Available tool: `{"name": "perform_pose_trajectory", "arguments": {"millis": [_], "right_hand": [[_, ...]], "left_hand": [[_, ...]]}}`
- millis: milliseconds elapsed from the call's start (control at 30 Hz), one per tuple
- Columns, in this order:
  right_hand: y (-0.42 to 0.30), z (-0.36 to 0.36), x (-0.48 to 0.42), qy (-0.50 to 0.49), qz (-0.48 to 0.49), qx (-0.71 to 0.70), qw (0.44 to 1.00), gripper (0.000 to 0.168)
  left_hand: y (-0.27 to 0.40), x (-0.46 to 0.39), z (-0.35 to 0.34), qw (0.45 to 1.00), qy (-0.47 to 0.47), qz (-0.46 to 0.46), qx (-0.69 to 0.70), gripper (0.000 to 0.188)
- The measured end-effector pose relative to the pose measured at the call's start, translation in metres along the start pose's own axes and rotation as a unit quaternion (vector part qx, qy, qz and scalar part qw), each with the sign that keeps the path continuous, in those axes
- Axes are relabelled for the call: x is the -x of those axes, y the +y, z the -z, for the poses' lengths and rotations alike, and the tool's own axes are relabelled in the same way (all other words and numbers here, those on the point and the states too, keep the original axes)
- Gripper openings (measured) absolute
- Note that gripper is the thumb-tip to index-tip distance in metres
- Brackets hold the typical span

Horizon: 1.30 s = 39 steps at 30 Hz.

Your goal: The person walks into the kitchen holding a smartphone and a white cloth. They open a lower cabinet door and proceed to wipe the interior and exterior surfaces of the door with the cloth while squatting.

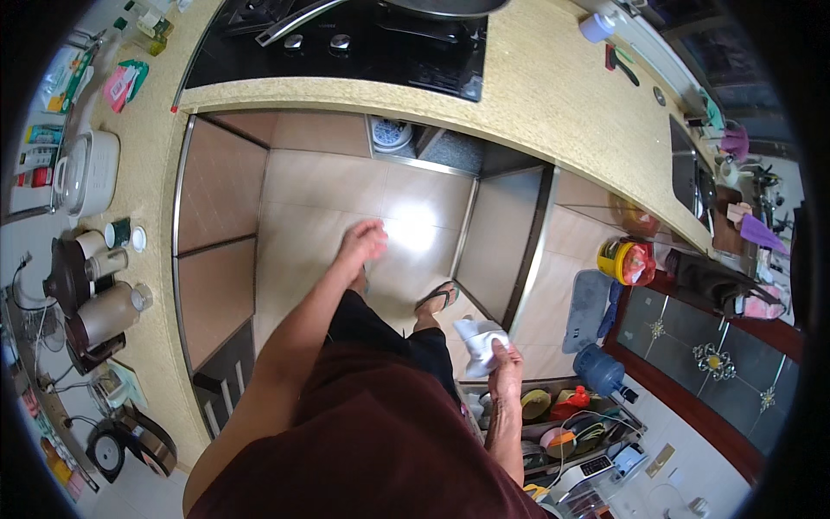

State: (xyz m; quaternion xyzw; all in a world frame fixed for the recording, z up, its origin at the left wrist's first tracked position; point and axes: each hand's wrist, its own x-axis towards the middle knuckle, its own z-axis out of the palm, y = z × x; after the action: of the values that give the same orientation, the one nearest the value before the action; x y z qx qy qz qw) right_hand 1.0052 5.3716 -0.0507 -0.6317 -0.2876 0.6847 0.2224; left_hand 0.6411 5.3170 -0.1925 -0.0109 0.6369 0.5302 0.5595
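My right hand (506, 366) grips a crumpled white cloth (481, 344), thumb on top, low on the right side of my body. Over the tiled floor, my left hand (363, 246) hangs with its fingers loosely bent and slightly blurred, and nothing shows in it. Ahead of it, below the counter, a cabinet stands open and patterned plates (392, 134) are visible inside. The swung-out cabinet door (499, 237) reaches toward my right hand.
A gas hob (382, 61) carries a pan (447, 5) whose handle points left. Along the left counter (149, 259) stand a white lidded pot (94, 172) and jars. At right are a yellow bucket (609, 259), a blue water bottle (596, 370) and a crowded rack (538, 428).
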Motion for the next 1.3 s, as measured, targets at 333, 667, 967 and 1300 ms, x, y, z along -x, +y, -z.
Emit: {"name": "perform_pose_trajectory", "arguments": {"millis": [333,667,967,1300], "right_hand": [[0.018,-0.087,0.022,0.014,-0.021,0.044,0.999,0.021],[-0.006,-0.087,0.021,0.075,0.001,0.037,0.997,0.027],[0.019,-0.113,0.010,0.038,-0.004,0.068,0.997,0.028],[0.005,-0.147,-0.011,-0.032,0.004,0.120,0.992,0.026]], "left_hand": [[0.168,-0.172,0.058,0.964,0.095,-0.046,0.246,0.038],[0.151,-0.219,0.077,0.947,0.022,-0.064,0.315,0.020],[0.040,-0.125,0.154,0.966,0.055,0.017,0.251,0.033],[-0.023,0.025,0.291,0.972,0.222,0.060,0.045,0.056]]}}
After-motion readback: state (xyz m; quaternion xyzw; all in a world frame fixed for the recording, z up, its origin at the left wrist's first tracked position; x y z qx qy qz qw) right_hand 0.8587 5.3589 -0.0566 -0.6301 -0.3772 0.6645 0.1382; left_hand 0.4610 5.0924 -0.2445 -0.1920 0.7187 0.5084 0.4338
